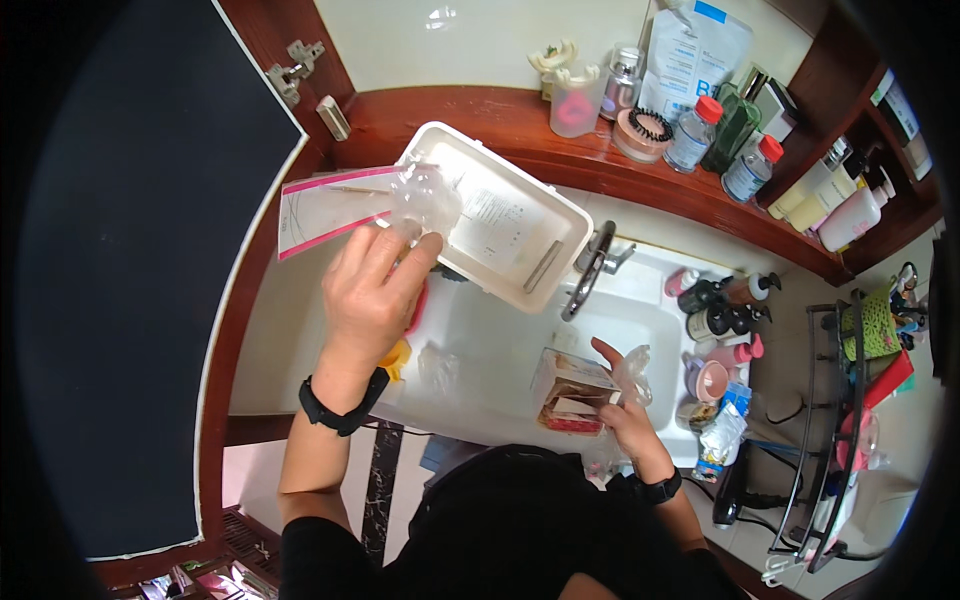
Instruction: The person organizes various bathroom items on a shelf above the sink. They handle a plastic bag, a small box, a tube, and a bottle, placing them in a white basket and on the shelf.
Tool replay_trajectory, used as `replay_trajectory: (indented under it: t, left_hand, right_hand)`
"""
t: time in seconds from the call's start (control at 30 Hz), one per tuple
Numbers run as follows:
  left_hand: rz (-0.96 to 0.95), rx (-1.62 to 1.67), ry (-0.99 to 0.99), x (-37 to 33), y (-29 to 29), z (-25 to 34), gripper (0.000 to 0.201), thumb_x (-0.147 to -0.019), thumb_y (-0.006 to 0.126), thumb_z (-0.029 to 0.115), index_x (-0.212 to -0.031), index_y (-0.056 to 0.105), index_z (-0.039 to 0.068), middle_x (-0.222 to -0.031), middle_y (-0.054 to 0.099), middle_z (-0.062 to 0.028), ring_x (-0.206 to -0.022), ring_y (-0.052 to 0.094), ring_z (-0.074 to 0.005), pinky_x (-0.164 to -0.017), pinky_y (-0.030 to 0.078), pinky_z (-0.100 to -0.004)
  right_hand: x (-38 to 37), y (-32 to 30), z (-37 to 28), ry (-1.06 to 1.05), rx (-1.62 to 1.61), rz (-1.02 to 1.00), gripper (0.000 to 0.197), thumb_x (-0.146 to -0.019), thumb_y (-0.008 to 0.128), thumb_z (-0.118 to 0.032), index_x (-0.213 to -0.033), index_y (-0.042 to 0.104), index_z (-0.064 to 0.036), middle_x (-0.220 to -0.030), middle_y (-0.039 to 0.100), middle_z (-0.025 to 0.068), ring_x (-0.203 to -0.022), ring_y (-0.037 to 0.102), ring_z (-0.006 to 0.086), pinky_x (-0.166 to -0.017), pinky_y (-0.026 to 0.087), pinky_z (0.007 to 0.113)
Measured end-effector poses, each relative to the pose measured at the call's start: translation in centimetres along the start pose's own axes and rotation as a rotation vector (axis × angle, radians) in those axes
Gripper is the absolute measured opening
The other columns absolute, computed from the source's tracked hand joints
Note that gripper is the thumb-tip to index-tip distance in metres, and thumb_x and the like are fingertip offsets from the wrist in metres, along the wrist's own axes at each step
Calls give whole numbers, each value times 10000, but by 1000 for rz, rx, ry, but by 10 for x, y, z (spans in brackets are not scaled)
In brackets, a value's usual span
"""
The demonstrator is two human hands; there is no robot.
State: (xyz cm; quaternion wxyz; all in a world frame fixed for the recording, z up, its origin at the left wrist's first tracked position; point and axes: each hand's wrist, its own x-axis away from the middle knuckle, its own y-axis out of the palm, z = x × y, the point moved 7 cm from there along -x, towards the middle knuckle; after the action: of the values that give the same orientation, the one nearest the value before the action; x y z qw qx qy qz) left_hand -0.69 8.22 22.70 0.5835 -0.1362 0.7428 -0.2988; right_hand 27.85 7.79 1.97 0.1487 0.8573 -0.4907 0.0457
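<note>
Bathroom scene: a glossy white sink (490,345) sits below a reddish-brown wooden shelf (440,108). Left grip (378,288) is pinching a rounded, see-through plastic piece (428,200) at the fingertips, right over the left end of a shallow, off-white rectangular tray (555,225). One clear flat pouch with pink edges (325,212) sticks out left of that. Right grip (632,425) is closed around a small printed cardboard box (575,388), thumb on its right side, near the sink's front edge.

Counting up: one tray, one box, one pouch, plus two clear bottles with red caps (692,135) toward the shelf's right end. Can't get a solid count of the bottles on the sink's right rim, they overlap too much.

Room-wise, white sink surface stretches between both grips, with one crumpled clear wrapper (437,370) on it. Tray's right end is just beside the dark curved faucet (590,272).
</note>
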Motion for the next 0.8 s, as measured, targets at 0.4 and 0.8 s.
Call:
replay_trajectory:
  t: [0.4,0.8]
  left_hand:
    - [-95,308,-137,-15,1,-13,145,-812,760,47,-948,711,57,-930,654,-75,-838,635,-292,-707,529,-376]
    - [-207,114,-190,-83,78,-113,172,-834,751,73,-974,661,29,-941,635,-149,-929,647,-360,-781,516,-469]
  right_hand:
    - [3,-3,8,57,4,35,935,-690,541,-11,-1594,303,-57,-1607,349,125,-1480,309,290,-1179,304,356]
    - [7,13,-7,97,41,53,918,-691,517,7,-1588,336,-68,-1544,401,146,-1444,345,273,-1190,263,325]
